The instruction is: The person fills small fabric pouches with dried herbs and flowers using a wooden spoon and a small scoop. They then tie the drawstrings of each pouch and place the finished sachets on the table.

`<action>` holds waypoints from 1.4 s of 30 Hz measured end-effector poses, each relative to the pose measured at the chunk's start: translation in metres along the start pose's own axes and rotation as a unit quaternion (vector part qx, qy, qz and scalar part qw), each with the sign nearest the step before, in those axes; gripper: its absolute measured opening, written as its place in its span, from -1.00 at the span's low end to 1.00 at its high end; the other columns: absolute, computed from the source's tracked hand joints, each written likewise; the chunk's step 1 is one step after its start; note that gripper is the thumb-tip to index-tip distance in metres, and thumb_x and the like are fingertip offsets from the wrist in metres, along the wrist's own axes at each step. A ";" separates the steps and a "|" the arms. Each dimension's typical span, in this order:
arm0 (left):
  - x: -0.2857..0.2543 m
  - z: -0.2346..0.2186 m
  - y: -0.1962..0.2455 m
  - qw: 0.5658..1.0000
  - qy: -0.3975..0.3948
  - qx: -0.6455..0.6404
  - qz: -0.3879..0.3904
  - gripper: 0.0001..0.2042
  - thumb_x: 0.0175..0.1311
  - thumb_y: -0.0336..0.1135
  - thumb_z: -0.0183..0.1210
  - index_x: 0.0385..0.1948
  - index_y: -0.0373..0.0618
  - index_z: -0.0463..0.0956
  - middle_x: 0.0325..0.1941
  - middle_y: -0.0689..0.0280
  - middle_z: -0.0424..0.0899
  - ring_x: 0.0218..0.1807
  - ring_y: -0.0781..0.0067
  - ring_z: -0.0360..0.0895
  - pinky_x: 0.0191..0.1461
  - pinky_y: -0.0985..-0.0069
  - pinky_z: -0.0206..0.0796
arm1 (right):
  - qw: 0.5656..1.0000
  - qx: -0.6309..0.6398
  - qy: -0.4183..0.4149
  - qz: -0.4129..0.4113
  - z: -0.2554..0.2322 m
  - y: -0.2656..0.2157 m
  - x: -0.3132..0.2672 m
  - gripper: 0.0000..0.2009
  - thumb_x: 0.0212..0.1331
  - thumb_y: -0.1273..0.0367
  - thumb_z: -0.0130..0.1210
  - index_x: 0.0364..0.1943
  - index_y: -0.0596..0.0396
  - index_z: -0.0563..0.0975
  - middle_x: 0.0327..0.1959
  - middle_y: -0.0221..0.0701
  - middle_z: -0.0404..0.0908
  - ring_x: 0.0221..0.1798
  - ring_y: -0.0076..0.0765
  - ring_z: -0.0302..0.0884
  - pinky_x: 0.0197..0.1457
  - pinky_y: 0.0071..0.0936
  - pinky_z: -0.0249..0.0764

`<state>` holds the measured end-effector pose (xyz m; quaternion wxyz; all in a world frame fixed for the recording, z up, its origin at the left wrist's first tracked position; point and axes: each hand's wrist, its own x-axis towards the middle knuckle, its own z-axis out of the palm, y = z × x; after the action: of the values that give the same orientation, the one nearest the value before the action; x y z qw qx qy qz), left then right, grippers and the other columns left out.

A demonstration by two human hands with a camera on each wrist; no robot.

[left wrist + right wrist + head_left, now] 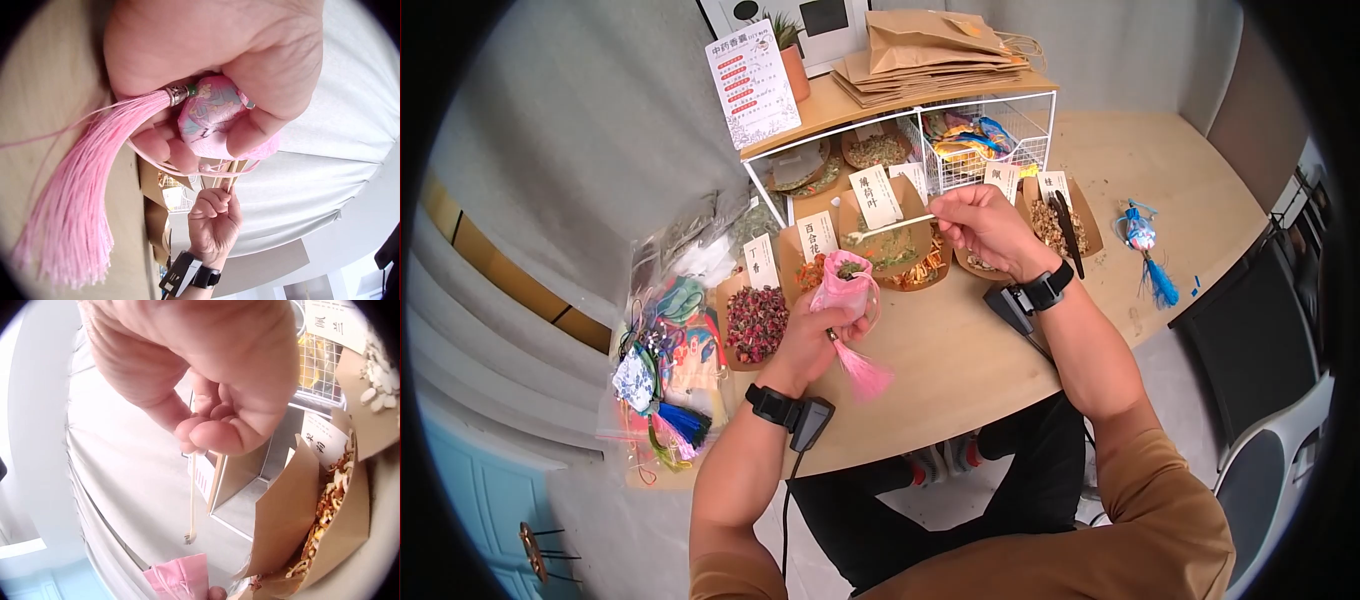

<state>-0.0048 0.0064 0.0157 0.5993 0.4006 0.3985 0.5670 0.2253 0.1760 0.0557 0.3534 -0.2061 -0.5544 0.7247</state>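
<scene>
My left hand [805, 338] grips a pink drawstring sachet [838, 294] with its mouth upward and dark green dried herb showing inside. From its base hangs a pink tassel [75, 194], joined by a silver bead [177, 95] and a green one. Thumb and fingers of my right hand [992, 228] pinch the end of a thin, pale, long-handled little spoon [193, 500]. The spoon's far tip points left, above the paper trays and a little higher than the sachet. In the right wrist view, dark bits sit at its tip, apart from the sachet's mouth.
Paper trays of dried herbs with label cards line the table, including rosebuds [755, 325] at left. Dark tongs [1067, 232] lie across a right tray. Behind stands a shelf [820, 118] with paper bags [930, 60]. A blue sachet [1141, 232] lies right; bagged sachets [685, 350] lie left.
</scene>
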 end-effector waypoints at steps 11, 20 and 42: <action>0.000 0.002 0.003 0.999 0.014 -0.019 0.037 -0.68 0.07 -0.45 0.12 -0.10 -0.34 0.46 -0.23 0.20 0.59 -0.30 0.43 0.57 -0.29 0.59 0.38 | 0.997 -0.026 -0.008 -0.076 -0.001 0.003 0.002 -0.86 0.21 0.38 0.22 -0.28 0.18 0.66 -0.51 -0.53 0.60 -0.53 -0.71 0.43 -0.47 -0.73 0.37; -0.001 0.000 0.006 0.997 0.009 -0.047 0.060 -0.65 0.07 -0.46 0.11 -0.05 -0.33 0.45 -0.25 0.24 0.60 -0.32 0.49 0.55 -0.27 0.57 0.34 | 0.973 -0.224 0.004 -0.059 -0.002 0.015 0.003 -0.85 0.20 0.37 0.22 -0.36 0.18 0.67 -0.54 -0.57 0.60 -0.54 -0.75 0.39 -0.47 -0.72 0.33; 0.000 -0.001 0.005 0.997 0.014 -0.045 0.067 -0.67 0.05 -0.42 0.10 -0.11 -0.35 0.45 -0.20 0.17 0.58 -0.31 0.41 0.57 -0.26 0.51 0.41 | 0.924 -0.363 0.102 -0.067 -0.012 0.016 0.008 -0.86 0.16 0.40 0.23 -0.39 0.23 0.65 -0.60 -0.58 0.55 -0.57 -0.76 0.31 -0.50 -0.66 0.28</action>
<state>-0.0072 0.0066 0.0197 0.5715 0.3915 0.3530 0.6289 0.2237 0.1882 0.0379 0.3568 -0.3560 -0.7530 0.4230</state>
